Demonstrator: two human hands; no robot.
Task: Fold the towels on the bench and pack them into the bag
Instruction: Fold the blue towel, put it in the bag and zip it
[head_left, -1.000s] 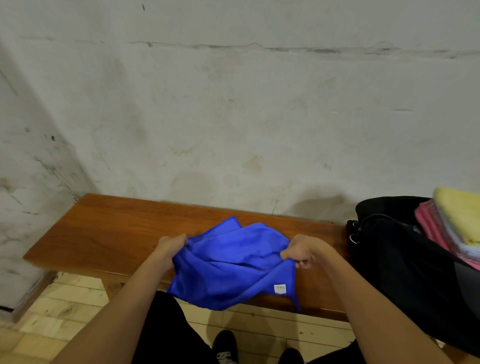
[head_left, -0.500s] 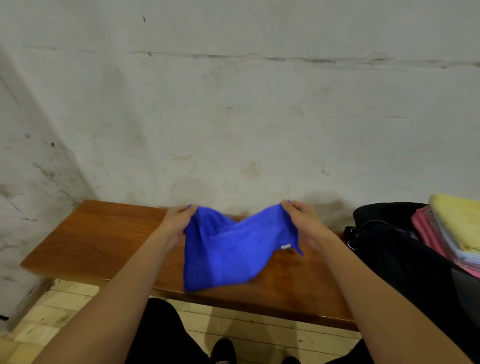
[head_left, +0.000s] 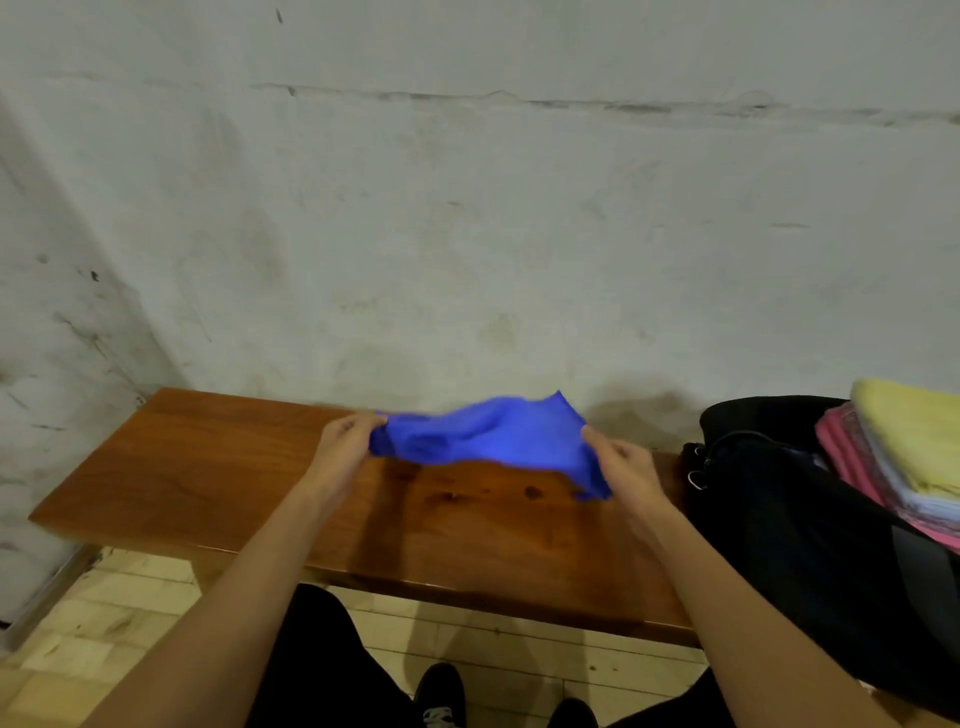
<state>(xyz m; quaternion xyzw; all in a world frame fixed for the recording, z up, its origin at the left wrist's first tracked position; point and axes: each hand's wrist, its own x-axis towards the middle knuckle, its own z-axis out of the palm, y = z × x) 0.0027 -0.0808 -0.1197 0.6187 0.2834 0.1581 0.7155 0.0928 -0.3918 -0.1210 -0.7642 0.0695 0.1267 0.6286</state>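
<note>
A blue towel (head_left: 488, 434) is stretched in the air just above the wooden bench (head_left: 218, 467), blurred by motion. My left hand (head_left: 345, 441) grips its left edge and my right hand (head_left: 621, 465) grips its right edge, where a corner hangs down. To the right a black bag (head_left: 789, 519) rests open on the bench. Folded towels sit in its mouth: a yellow towel (head_left: 914, 431) on top, pale blue and pink ones (head_left: 844, 457) beneath.
A stained white wall (head_left: 467, 234) rises directly behind the bench. Pale wooden floor (head_left: 119, 623) shows below the bench's front edge, with my dark trousers and shoes (head_left: 441, 696) there.
Both hands have lifted the blue towel off the bench's front edge, carried it up and back toward the wall, and spread it out flatter between them.
</note>
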